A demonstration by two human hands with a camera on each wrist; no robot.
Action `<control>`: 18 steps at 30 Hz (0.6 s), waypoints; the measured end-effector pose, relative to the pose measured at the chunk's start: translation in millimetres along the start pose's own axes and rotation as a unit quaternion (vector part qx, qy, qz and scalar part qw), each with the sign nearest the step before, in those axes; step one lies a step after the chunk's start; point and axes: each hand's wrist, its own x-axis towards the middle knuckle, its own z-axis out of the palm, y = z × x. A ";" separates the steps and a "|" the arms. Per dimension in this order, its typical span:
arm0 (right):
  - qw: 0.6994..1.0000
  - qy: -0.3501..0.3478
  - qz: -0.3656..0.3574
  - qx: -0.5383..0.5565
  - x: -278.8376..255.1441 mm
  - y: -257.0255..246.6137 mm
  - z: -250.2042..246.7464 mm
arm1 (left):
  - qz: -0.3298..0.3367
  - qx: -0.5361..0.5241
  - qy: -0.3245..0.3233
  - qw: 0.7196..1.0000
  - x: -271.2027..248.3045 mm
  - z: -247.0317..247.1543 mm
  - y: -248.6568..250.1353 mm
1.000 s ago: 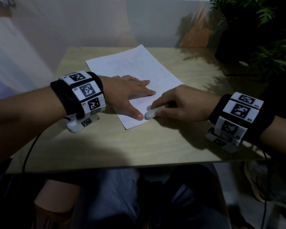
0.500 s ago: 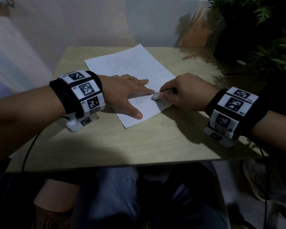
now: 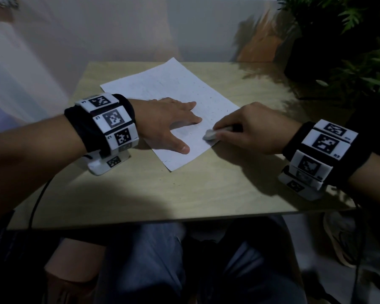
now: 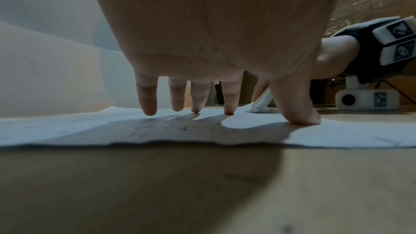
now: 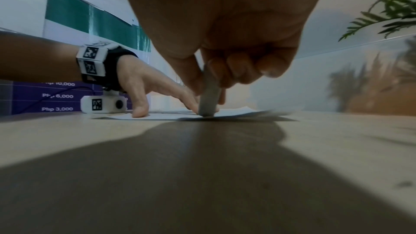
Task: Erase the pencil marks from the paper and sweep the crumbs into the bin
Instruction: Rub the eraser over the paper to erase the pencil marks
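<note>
A white sheet of paper (image 3: 162, 93) lies slanted on the wooden table (image 3: 184, 194), with faint pencil marks (image 4: 157, 128) and dark specks on it. My left hand (image 3: 173, 121) lies flat on the sheet's near part, fingers spread and straight, tips pressing the paper (image 4: 67, 131). My right hand (image 3: 250, 130) pinches a white eraser (image 3: 210, 134) between thumb and fingers and holds its tip on the paper's right edge, just right of my left index finger. The eraser (image 5: 208, 95) stands tilted on the sheet (image 5: 236, 113). The eraser (image 4: 261, 102) shows behind my left thumb. No bin is in view.
A potted plant (image 3: 349, 40) stands at the table's far right corner. A wall runs behind the table. My knees show below the table's near edge (image 3: 184, 218). A shoe (image 3: 340, 238) lies on the floor at right.
My right hand has rubbed the eraser back and forth: from the sheet's near right edge up toward my left index finger, then slightly back down and right. My left hand has stayed put.
</note>
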 end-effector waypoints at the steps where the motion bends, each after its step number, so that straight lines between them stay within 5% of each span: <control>1: 1.000 -0.010 0.001 0.014 -0.8 -0.9 -1.4 | 0.008 -0.007 -0.011 1.000 -0.6 -0.8 -1.0; 6: 0.993 0.037 0.075 -0.084 1.6 12.9 -2.0 | 0.019 -0.047 -0.013 0.999 -3.3 -2.0 1.0; 11: 1.000 -0.009 -0.012 0.001 -3.1 1.1 -2.0 | 0.014 -0.038 0.063 0.997 -3.6 -0.4 1.8; 16: 0.996 0.040 0.039 -0.066 -0.2 9.7 -0.2 | 0.018 -0.019 0.023 0.999 -1.3 1.1 -1.1; 18: 0.999 0.011 0.001 -0.047 -3.0 3.3 -0.1 | 0.017 -0.015 0.014 1.000 0.7 2.2 -3.7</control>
